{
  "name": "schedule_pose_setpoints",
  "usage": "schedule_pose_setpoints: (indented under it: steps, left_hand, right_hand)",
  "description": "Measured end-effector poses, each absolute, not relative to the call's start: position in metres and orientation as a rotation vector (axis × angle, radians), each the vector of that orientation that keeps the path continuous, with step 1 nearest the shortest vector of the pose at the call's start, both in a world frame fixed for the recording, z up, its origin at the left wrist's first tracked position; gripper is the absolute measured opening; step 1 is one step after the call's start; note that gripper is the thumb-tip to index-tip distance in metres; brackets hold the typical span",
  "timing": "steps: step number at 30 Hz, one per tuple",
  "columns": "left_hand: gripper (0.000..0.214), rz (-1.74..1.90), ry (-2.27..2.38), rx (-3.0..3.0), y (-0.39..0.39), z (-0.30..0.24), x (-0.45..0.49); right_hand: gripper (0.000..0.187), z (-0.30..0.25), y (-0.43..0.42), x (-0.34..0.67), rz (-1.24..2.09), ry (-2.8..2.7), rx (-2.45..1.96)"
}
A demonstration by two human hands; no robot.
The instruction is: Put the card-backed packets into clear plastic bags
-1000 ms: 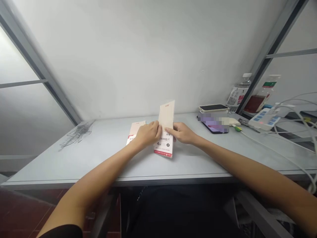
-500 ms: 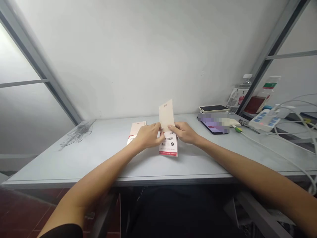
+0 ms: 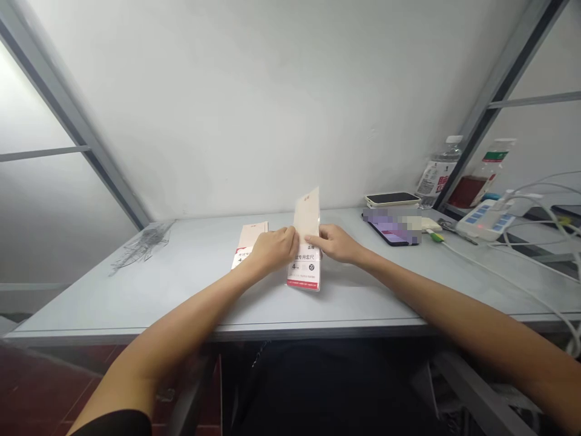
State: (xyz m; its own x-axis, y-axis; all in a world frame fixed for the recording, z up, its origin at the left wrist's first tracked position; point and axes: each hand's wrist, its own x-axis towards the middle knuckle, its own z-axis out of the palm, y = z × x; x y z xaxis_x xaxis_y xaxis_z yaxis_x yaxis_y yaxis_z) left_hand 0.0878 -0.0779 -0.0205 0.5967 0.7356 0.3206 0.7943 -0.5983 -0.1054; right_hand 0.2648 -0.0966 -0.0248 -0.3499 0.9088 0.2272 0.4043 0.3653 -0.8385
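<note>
Left hand [image 3: 272, 249], right hand [image 3: 333, 243] pinch edges of upright cream packet [image 3: 305, 272], marked "专用套尺", "20", over table [image 3: 136, 303]. Second packet [image 3: 250, 242] just behind left hand. Beyond: pixelated phone [image 3: 394, 233], water bottle [image 3: 438, 172], power strip [image 3: 483, 221].

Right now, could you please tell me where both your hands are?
Left hand on ruler-set packet; right fingers at its right edge; second packet beyond left hand.
</note>
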Motion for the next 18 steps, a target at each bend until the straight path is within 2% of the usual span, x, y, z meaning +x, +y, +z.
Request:
schedule_pose_setpoints:
  steps: [6,12,18]
  left_hand:
    - [0.027,-0.372,-1.278,-2.580,-0.0818,-0.0210,0.0903]
    - [0.039,-0.471,-1.364,-2.635,-0.0811,-0.0197,0.0892]
    - [0.029,-0.520,-1.243,-2.738,-0.0777,-0.0199,0.0888]
  right_hand:
    - [0.022,-0.0265,-0.0925,0.2627,1.088,-1.843,-1.110]
    - [0.021,-0.0312,-0.0918,0.2627,1.028,-1.847,-1.040]
    - [0.020,-0.0326,-0.0944,0.2623,0.981,-1.883,-1.027]
